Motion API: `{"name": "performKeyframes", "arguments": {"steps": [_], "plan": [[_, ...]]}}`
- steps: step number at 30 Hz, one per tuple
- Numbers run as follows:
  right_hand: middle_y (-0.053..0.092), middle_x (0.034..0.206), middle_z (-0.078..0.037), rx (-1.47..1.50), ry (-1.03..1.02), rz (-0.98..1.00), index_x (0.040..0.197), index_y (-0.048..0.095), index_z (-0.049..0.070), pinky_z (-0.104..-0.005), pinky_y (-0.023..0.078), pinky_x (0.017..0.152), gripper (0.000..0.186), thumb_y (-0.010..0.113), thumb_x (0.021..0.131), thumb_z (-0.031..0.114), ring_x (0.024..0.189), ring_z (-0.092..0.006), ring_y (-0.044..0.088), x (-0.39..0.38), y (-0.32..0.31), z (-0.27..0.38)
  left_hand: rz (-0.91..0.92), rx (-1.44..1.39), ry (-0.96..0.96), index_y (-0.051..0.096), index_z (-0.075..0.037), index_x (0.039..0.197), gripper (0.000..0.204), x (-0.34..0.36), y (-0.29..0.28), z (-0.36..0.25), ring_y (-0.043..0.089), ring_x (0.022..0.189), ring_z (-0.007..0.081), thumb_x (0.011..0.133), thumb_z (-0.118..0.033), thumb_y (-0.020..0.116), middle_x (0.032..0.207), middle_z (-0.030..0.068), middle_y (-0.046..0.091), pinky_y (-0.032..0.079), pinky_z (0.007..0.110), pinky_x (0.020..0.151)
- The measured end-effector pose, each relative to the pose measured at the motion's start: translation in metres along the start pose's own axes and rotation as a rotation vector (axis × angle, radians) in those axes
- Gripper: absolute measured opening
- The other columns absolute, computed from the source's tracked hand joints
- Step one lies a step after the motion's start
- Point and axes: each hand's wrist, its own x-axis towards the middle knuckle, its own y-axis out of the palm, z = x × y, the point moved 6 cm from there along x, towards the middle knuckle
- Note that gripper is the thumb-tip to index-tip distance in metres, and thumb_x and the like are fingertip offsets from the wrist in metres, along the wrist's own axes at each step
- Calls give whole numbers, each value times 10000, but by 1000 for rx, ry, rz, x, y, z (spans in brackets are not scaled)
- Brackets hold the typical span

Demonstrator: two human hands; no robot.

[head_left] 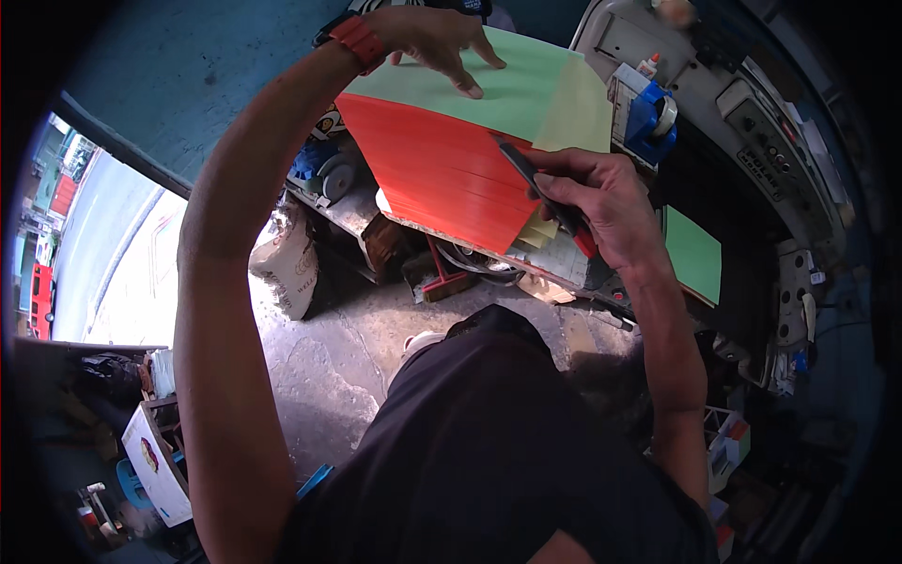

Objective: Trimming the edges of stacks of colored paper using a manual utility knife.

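My left hand (434,39), with a red wristband at its wrist, presses spread fingertips onto a light green sheet (536,75) at the far side of the table. In front of the green sheet, a wide red-orange paper surface (442,174) slopes toward me, streaked with thin lines. My right hand (601,202) is closed round a slim dark utility knife (540,183) with a red rear end. The knife's front end lies by the border between green and red; its blade is too small to make out. Yellow paper (538,231) pokes out below the red.
A blue tape dispenser (648,122) and a glue bottle (648,66) stand beyond the paper, right. Another green sheet (693,256) lies right of my forearm, near a large grey machine (766,160). A white sack (285,263) and a red-handled brush (443,282) are on the floor.
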Motion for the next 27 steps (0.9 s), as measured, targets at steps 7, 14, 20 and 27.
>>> {"name": "performKeyframes", "arguments": {"steps": [7,14,20,27], "plan": [[694,818,-97,-15,-4,-123,1137,672,-46,-255,511,643,279,671,868,29,662,-140,632,30,52,-7,12,80,43,516,-136,1412,755,-1,-2,-3,663,937,282,782,-460,777,1135,193,659,573,377,727],[698,816,-123,69,-50,-169,1091,672,-59,-266,519,626,241,671,869,33,674,-154,655,71,110,-11,82,122,115,453,-195,1456,735,-4,-4,6,590,1169,340,825,-437,741,1362,167,556,584,471,841],[680,805,-140,56,-103,-162,1056,663,-83,-267,510,590,249,660,860,71,675,-166,662,110,153,-7,223,50,113,411,-238,1479,651,-7,-9,13,523,1248,369,900,-385,669,1460,157,461,565,517,891],[672,811,-147,28,-112,-146,1057,642,-133,-269,517,643,283,658,852,61,683,-173,664,145,187,-5,339,-99,168,400,-233,1486,590,-4,-11,29,372,1377,388,948,-361,607,1529,162,356,532,584,918]]}}
